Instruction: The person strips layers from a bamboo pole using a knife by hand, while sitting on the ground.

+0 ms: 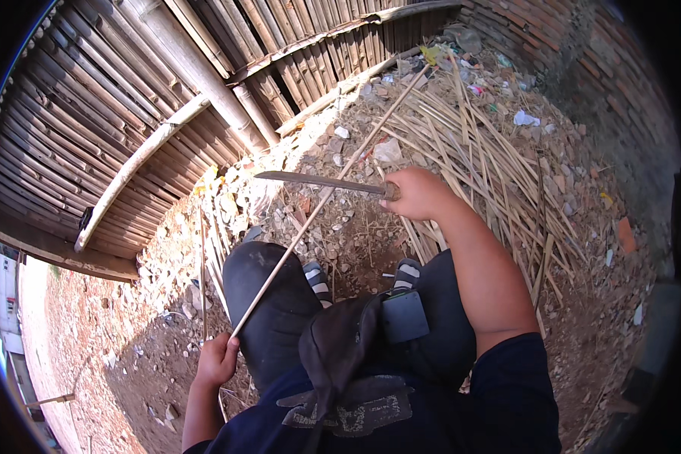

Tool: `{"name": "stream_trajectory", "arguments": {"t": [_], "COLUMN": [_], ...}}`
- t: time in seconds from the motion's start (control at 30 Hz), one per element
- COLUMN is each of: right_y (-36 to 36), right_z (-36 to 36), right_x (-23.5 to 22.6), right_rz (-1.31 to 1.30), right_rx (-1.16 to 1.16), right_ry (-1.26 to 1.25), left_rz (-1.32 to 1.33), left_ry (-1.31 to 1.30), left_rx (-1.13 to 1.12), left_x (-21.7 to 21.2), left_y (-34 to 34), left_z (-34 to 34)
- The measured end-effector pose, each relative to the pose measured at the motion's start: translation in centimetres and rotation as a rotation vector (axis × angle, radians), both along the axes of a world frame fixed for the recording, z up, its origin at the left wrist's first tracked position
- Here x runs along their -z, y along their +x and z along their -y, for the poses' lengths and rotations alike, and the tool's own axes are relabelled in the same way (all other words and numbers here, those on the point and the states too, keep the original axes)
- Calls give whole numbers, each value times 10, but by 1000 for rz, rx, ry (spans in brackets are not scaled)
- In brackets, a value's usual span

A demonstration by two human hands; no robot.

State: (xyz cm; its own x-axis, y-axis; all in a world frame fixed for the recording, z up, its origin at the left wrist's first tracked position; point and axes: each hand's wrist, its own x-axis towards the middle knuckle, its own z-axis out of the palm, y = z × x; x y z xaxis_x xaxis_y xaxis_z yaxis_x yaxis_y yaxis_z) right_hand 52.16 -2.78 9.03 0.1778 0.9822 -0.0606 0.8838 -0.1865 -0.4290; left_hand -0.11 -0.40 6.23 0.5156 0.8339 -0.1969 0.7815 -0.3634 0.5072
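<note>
1. Step in hand, as I read it: working a long bamboo stick (327,198) with a knife (318,181). Blade lies across the stick about midway along it, edge looks to meet or sit just over it; can't tell actual contact.
2. Left hand (218,362) is wrapped closed round the near end of the stick, down beside the left knee (268,295). Stick runs from there up and away, far tip out over the pile of bamboo strips (477,151).
3. Right hand (416,194) is fisted tight on the knife handle, blade pointing toward the person's left, roughly level.
4. Next move likely calls for a steady left grip so the stick doesn't roll, and a shallow blade angle along the grain, stroke directed away from the knees and feet (318,278).
5. Materials: stick is thin, straight, pale tan, smooth, round or near-round. Knife blade is long, narrow, dull grey metal, tapering to a point; handle hidden in the fist.
6. Strips beyond the knife: flat, pale, splintery, lying loose and criss-crossed on dry ground (106,333) full of rubble.
7. Left of the knife: fence (91,113) of weathered grey-brown bamboo poles. Right of the strips: rough red brick wall (583,53).
</note>
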Motion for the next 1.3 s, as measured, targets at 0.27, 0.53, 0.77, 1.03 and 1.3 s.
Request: {"name": "stream_trajectory", "arguments": {"t": [0.27, 0.53, 0.77, 1.03, 1.3], "right_y": [-18, 17, 1, 43, 16], "right_z": [-5, -16, -19, -11, -2], "right_x": [-10, 17, 7, 42, 8], "right_rz": [64, -145, -54, -79, -34], "right_rx": [53, 232, 75, 257, 119], "right_ry": [-47, 3, -188, -59, -67], "left_rz": [-46, -64, -104, -184, -102], "left_ry": [42, 96, 149, 217, 179], "left_rx": [15, 47, 21, 67, 64], "left_x": [-2, 9, 17, -3, 16], "left_y": [3, -3, -6, -1, -5], "left_z": [-2, -8, -4, -8, -12]}}
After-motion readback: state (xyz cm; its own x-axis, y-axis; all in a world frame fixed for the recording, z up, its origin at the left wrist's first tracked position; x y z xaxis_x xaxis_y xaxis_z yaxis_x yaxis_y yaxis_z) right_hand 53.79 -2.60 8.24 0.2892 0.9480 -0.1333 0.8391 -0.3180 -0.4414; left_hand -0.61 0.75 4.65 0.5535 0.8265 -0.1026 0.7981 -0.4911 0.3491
